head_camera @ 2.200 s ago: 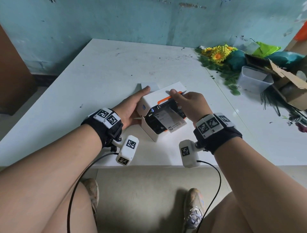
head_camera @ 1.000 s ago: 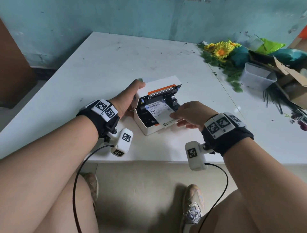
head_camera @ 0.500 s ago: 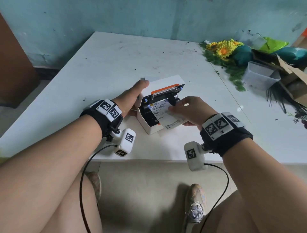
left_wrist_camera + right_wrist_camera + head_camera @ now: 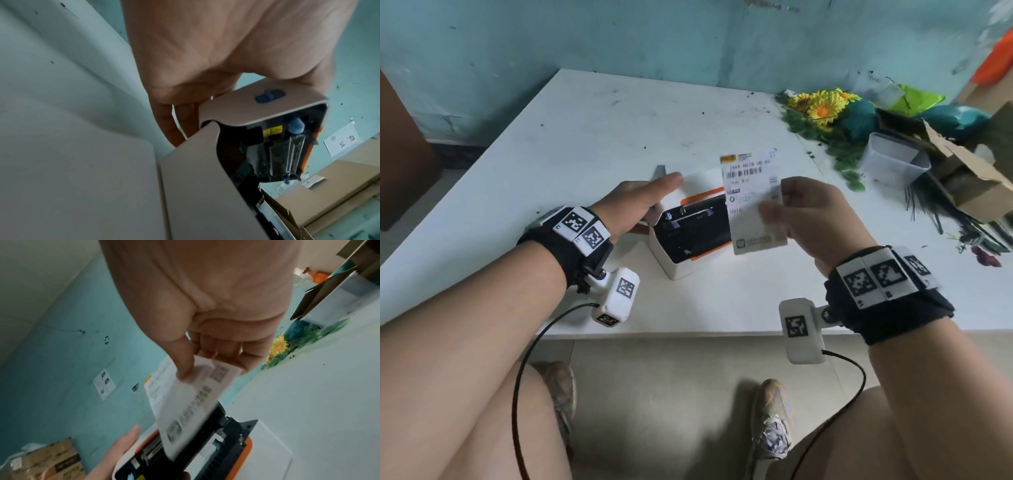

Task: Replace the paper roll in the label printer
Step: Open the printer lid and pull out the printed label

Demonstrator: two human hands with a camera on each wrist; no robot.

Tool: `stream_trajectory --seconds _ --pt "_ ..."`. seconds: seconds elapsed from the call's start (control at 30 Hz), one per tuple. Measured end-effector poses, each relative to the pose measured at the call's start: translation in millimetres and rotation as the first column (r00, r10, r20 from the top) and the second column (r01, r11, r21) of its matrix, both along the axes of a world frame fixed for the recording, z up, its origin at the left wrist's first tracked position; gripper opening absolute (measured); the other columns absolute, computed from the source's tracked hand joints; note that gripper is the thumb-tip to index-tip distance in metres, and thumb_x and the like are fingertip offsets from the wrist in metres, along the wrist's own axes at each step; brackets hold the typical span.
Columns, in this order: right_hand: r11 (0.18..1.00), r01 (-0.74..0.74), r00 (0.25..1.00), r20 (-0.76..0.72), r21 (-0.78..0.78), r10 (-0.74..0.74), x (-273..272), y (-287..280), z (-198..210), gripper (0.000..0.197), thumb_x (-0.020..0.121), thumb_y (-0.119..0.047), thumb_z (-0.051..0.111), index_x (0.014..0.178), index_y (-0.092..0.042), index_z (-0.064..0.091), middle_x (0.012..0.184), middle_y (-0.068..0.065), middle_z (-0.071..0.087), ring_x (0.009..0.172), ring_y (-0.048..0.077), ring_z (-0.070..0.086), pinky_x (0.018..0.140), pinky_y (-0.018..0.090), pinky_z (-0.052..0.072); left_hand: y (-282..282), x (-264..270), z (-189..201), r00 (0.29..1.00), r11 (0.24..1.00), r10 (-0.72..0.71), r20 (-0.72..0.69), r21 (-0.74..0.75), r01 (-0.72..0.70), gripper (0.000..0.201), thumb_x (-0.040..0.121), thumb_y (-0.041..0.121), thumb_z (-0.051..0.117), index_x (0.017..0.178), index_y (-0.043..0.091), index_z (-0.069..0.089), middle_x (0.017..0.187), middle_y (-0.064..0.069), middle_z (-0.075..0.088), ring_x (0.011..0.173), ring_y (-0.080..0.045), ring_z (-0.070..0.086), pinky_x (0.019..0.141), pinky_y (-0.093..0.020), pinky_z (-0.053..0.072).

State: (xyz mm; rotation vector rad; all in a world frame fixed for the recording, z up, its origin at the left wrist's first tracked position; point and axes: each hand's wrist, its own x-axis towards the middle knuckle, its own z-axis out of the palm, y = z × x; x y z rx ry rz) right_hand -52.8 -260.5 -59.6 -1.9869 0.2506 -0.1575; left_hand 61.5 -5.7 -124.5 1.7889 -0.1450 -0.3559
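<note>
The right hand pinched a printed label above the open label printer; the left hand gripped the lid, sensibly bracing it against any pull.

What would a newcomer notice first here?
The right hand pinches a printed label strip, held upright above the open label printer near the table's front edge. The left hand grips the printer's raised lid. At the far right lie yellow flowers among clutter.

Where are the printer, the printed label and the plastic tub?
printer (image 4: 683, 270): head view, white lower front wall.
printed label (image 4: 751, 178): head view, upper barcode area.
plastic tub (image 4: 888, 173): head view, front wall.
</note>
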Motion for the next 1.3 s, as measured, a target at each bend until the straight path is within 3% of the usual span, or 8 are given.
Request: stream_trajectory --seconds 0.2,0.3,0.6,0.87,0.97,1.07,1.17,1.3 --pt "0.966 0.103 0.988 0.091 0.237 -0.128 14 -9 -7 0.057 0.087 -0.050 0.076 0.091 0.007 0.070 0.118 0.036 0.068 0.087 0.028 0.057 0.100 0.067 0.051 5 -8 7 0.993 0.999 -0.031 0.114 -0.015 0.033 0.067 0.055 0.053 0.094 0.111 0.020 0.078 0.110 -0.005 0.081 0.110 -0.027 0.075 0.103 -0.048 0.057" --pt "0.959 0.137 0.989 0.027 0.249 -0.148 24 -12 -15 0.042 0.092 -0.045 0.074 0.081 -0.005 0.076 0.115 0.029 0.074 0.089 0.024 0.057 0.087 0.044 0.048 9 -5 8 0.985 0.998 -0.054 0.163 0.023 0.051 0.067 0.051 0.048 0.097 0.111 0.025 0.078 0.111 -0.002 0.081 0.109 -0.025 0.075 0.106 -0.048 0.055" --pt "0.972 0.110 0.990 -0.107 0.206 -0.089 48 -1 -32 0.046 0.102 -0.042 0.064 0.115 0.002 0.070 0.121 0.019 0.075 0.119 0.034 0.070 0.104 0.049 0.059 16 1 6 0.958 0.994 -0.059 0.282 0.106 0.030 0.064 0.057 0.023 0.099 0.115 0.023 0.072 0.114 0.003 0.078 0.109 -0.012 0.074 0.101 -0.029 0.056" --pt "0.956 0.291 0.946 -0.140 -0.022 -0.292 64 -31 -46 0.041 0.104 -0.043 0.062 0.083 -0.009 0.070 0.077 0.005 0.069 0.056 0.015 0.059 0.062 0.032 0.061 15 -1 3 0.959 0.995 -0.059 0.276 0.099 0.032 0.058 0.066 0.017 0.097 0.118 0.021 0.072 0.117 0.002 0.077 0.111 -0.011 0.073 0.105 -0.029 0.054" --pt "0.919 0.380 0.898 -0.193 -0.110 -0.395 70 -58 -56 0.052 0.097 -0.050 0.068 0.085 -0.001 0.075 0.080 0.012 0.075 0.062 0.024 0.063 0.081 0.047 0.065 16 -1 3 0.962 0.993 -0.071 0.265 0.110 0.043 0.061 0.064 0.017 0.098 0.119 0.022 0.072 0.118 0.003 0.077 0.113 -0.010 0.072 0.108 -0.032 0.053" --pt "0.869 0.420 0.853 -0.213 -0.261 -0.476 71 -73 -55 0.054 0.094 -0.057 0.066 0.097 -0.003 0.075 0.088 0.013 0.074 0.080 0.033 0.068 0.073 0.042 0.056 19 0 1 0.961 0.990 -0.099 0.259 0.124 0.068 0.074 0.053 0.028 0.103 0.120 0.026 0.072 0.121 0.005 0.077 0.116 -0.009 0.070 0.110 -0.037 0.052" --pt "0.800 0.433 0.831 -0.161 -0.416 -0.533 72 -71 -53 0.061 0.095 -0.064 0.059 0.130 -0.015 0.064 0.126 0.009 0.066 0.114 0.035 0.064 0.095 0.044 0.051 18 1 1 0.962 0.988 -0.109 0.249 0.136 0.076 0.083 0.043 0.038 0.100 0.121 0.031 0.070 0.123 0.008 0.075 0.119 -0.006 0.067 0.112 -0.038 0.050" --pt "0.912 0.281 0.957 0.010 -0.299 -0.291 74 -43 -43 0.054 0.094 -0.061 0.060 0.130 -0.021 0.064 0.119 -0.001 0.072 0.106 0.022 0.070 0.098 0.043 0.054 22 0 0 0.975 0.989 -0.093 0.202 0.129 0.067 0.084 0.050 0.027 0.102 0.127 0.030 0.067 0.124 0.007 0.075 0.118 -0.004 0.068 0.114 -0.037 0.048"
